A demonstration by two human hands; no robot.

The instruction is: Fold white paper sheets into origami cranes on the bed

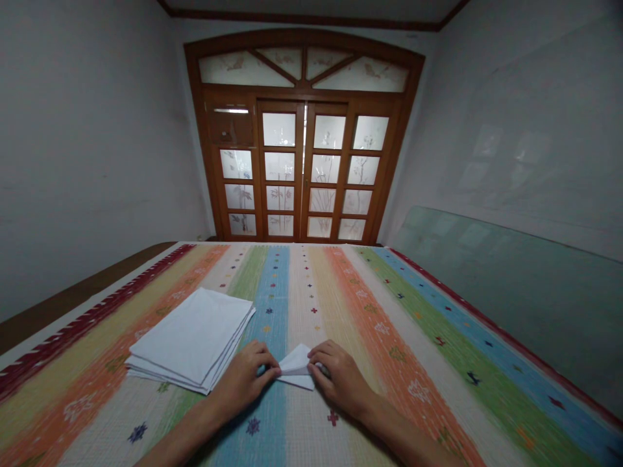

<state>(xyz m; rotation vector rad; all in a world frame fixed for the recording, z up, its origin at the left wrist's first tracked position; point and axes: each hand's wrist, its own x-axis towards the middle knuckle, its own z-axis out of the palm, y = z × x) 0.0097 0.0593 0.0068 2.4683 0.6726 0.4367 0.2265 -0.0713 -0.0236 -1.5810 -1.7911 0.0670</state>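
Left hand (pixel 242 381) lay curled and mostly closed, its fingertips (pixel 270 364) bearing on the left end of a small white sheet (pixel 294 367), while the right hand (pixel 341 381) came in from the other side, its fingers (pixel 324 355) bent over the sheet's right end. Both seemed to have hold of it, pinching or pressing it between them, though from this height the thumbs were too hidden to be sure of the grip. The sheet sat between the hands at the near edge of a striped cover (pixel 370 305), and it was paper or thin cloth; I could not tell which. It had already been folded into a small shape, with creased layers and a pointed corner showing toward the camera, while its ends disappeared beneath the fingers. Just beside the left hand lay a stack (pixel 189 337) of similar white sheets, flat on the cover, with its layers slightly fanned along the near edge. Neither hand touched it. Beyond the cover stood wooden doors (pixel 302 162), and a glass pane (pixel 506 285) leaned along the right side.
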